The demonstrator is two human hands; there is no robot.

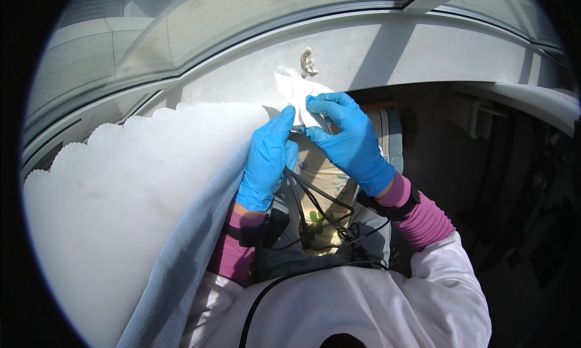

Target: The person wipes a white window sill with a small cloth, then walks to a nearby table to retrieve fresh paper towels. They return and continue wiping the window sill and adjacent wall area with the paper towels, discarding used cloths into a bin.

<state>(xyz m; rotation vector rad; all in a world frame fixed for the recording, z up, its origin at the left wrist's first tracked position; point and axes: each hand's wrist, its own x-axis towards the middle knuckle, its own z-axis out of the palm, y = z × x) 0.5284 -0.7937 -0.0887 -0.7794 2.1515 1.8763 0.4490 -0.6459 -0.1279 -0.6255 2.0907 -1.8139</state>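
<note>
A thin white tissue (295,89) stands crumpled between my hands, above my lap. My right hand (347,132), in a blue disposable glove, pinches the tissue between thumb and fingers. My left hand (268,164), gloved alike, has its thumb against the tissue's left side and its fingers curled under. What lies in its palm is hidden. A small dark thing, too covered to identify, shows where the fingertips meet. Black cables (317,194) hang in loops below my left hand, and I cannot tell whether it grips them.
A scalloped white cloth (122,189) spreads at left, with a light blue textile (195,239) along its edge. A crumpled whitish-brown scrap (308,62) lies on the window sill (236,80). Beneath my hands is a beige fabric surface with a leaf print (317,223). Black bands circle both wrists.
</note>
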